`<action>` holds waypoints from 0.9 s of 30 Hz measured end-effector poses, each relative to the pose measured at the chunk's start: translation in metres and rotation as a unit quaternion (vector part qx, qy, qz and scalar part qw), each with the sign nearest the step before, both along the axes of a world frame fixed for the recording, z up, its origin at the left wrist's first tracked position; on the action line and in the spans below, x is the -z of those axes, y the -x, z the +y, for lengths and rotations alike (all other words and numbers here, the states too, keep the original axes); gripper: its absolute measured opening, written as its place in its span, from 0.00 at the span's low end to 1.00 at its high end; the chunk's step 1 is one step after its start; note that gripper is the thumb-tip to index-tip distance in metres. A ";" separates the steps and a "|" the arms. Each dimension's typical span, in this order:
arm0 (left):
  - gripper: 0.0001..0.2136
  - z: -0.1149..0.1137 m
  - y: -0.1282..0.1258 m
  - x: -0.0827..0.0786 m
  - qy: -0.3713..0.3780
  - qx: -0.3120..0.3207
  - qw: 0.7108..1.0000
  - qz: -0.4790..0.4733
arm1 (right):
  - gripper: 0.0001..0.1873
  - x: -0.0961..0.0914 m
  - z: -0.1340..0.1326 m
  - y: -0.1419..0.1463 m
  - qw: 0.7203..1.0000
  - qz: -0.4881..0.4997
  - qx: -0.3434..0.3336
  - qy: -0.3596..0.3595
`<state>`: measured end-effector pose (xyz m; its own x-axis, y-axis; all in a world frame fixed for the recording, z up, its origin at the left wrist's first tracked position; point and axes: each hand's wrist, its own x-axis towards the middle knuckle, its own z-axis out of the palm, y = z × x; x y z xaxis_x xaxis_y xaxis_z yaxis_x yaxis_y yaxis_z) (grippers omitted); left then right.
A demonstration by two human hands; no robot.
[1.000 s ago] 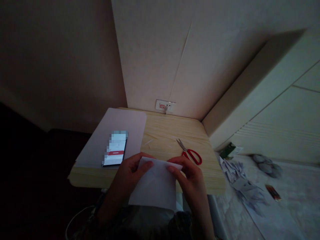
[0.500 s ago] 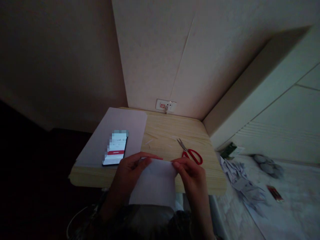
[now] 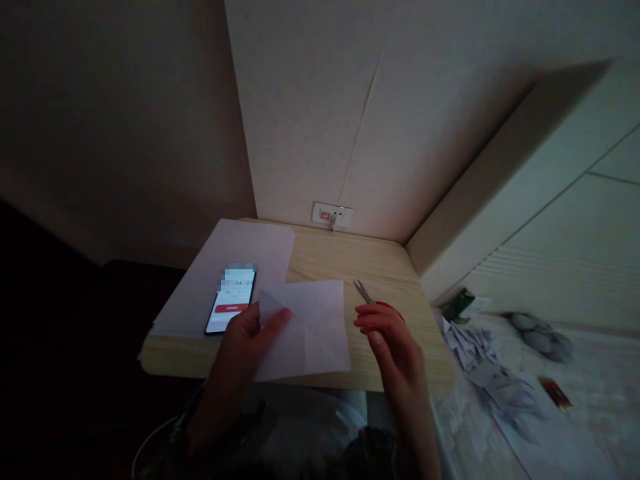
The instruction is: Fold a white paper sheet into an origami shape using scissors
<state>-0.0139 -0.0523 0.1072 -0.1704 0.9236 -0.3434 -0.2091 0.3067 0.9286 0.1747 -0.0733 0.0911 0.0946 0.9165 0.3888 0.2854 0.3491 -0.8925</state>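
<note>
A white sheet of paper [image 3: 320,330] with crease lines crossing it is held over the table's front edge. My left hand [image 3: 250,343] grips its left side, thumb on top and fingers underneath. To the right of the sheet, my right hand [image 3: 395,347] is off the paper, its fingers slightly bent and thumb apart. Red-handled scissors [image 3: 363,292] lie just beyond the right hand, which covers most of their handles; the blades point toward the wall.
A lit phone [image 3: 233,303] rests on a stack of white paper [image 3: 255,243] on the left of the wooden table [image 3: 370,257]. A wall socket [image 3: 331,215] sits behind. Paper pieces [image 3: 493,373], a green box [image 3: 457,303] and grey rounded objects [image 3: 540,333] lie at right.
My right hand has let go of the paper and moved right, now over the scissors' handles. The sheet, held by my left hand, has been raised and turned flat, showing its creases.
</note>
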 end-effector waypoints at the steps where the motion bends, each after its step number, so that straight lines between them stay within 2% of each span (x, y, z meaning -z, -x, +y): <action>1: 0.14 -0.001 0.000 0.001 -0.007 -0.005 1.000 0.006 | 0.08 0.000 0.001 0.002 1.000 -0.013 -0.003 -0.002; 4: 0.14 -0.002 0.001 0.006 -0.044 -0.002 0.997 0.062 | 0.07 0.001 0.002 0.014 1.000 -0.004 0.006 0.007; 8: 0.13 -0.003 0.002 0.008 -0.100 -0.004 0.981 0.169 | 0.04 0.004 0.004 0.023 0.998 0.010 0.054 0.035; 13: 0.12 -0.006 -0.007 0.005 -0.112 -0.002 0.979 0.169 | 0.05 0.009 0.004 0.022 0.991 0.048 0.048 0.112; 15: 0.14 -0.006 -0.009 0.006 -0.123 0.002 0.979 0.162 | 0.05 0.009 0.003 0.026 0.987 0.071 0.051 0.134; 18: 0.22 -0.006 -0.010 0.010 -0.153 0.013 0.971 0.186 | 0.04 0.006 0.002 0.036 0.987 0.063 0.078 0.128; 22: 0.30 -0.008 -0.015 0.016 -0.202 -0.034 0.959 0.197 | 0.05 0.003 0.002 0.045 0.988 0.028 0.103 0.113; 24: 0.30 -0.010 -0.017 0.019 -0.257 -0.067 0.942 0.204 | 0.04 0.004 0.002 0.048 0.986 0.048 0.110 0.114; 27: 0.16 -0.013 -0.016 0.020 -0.346 -0.088 0.883 0.305 | 0.09 0.008 0.002 0.050 0.981 0.101 0.132 0.103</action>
<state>0.0022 -0.0653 0.0875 -0.2905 0.8175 0.4973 0.4061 -0.3653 0.8377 0.1243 -0.0716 0.0830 0.3956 0.9068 0.1459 0.1508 0.0926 -0.9842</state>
